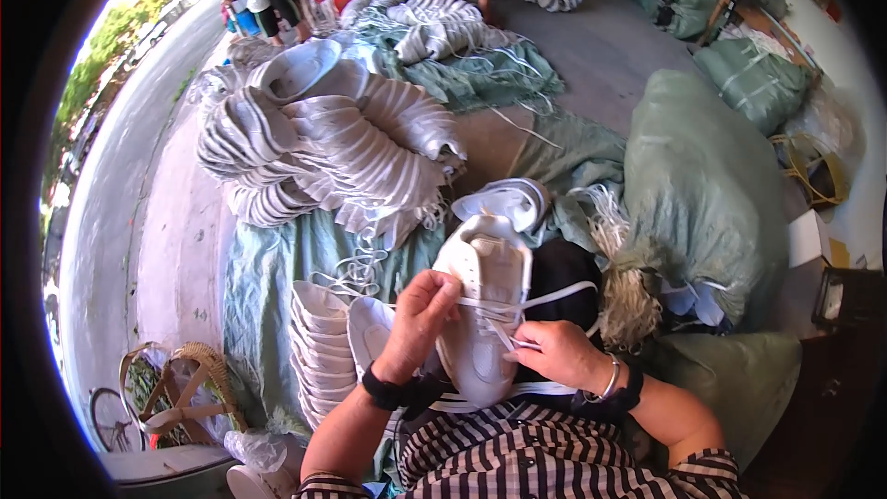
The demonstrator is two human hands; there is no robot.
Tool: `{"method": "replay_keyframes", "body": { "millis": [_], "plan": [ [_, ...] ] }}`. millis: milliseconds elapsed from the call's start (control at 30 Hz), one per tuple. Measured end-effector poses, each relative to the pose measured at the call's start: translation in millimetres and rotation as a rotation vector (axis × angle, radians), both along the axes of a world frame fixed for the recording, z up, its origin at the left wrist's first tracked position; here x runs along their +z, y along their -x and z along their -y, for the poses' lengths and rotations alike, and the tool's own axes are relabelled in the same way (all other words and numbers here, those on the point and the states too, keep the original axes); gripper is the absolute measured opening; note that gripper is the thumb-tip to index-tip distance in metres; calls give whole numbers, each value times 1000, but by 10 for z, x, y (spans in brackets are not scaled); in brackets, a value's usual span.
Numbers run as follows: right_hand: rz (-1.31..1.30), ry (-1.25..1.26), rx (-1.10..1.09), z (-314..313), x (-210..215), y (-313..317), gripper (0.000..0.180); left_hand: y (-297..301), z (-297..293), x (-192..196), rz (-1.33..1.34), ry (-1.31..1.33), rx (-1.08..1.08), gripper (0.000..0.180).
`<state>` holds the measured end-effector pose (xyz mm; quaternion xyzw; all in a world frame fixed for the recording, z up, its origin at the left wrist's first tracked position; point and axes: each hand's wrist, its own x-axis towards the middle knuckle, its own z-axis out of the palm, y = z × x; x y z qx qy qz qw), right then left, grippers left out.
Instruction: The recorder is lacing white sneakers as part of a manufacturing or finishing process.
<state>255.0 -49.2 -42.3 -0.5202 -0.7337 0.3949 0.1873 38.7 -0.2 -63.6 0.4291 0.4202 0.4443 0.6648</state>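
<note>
A white shoe upper lies in my lap with its toe toward me and its tongue showing. A white shoelace runs across its eyelets and loops out to the right. At the upper's left edge my left hand is closed in a pinch on the lace. My right hand pinches a length of the same lace low on the right side, close to the eyelets. Another white upper rests just beyond the one in my lap. A nested stack of white uppers stands left of my left hand.
Big bundles of white uppers lie ahead on green sheeting. A bunch of loose laces hangs beside a full green sack at right. A wicker chair stands at left. Other people sit at the far end.
</note>
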Motion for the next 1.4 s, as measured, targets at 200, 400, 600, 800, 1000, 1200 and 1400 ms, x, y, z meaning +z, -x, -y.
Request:
{"method": "replay_keyframes", "body": {
  "millis": [200,400,600,800,1000,1200,1400],
  "plan": [
    [-291,461,263,-141,92,-199,21,29,54,-39,9,18,-59,17],
    [-135,-373,-189,-115,209,-122,18,-6,71,84,55,13,-74,12],
    [-688,301,-341,-242,145,-66,9,122,49,206,42,72,-90,14],
    [-378,352,-62,-286,78,-206,13,54,-44,207,147,106,-4,8],
    [-595,295,-242,-268,167,-54,17,465,-309,299,303,42,353,13],
    [-153,-247,-174,-240,36,-216,17,690,-267,386,218,-18,319,9],
    [-309,250,-116,-93,106,-682,18,899,-148,232,-80,27,256,7]
  ]
}}
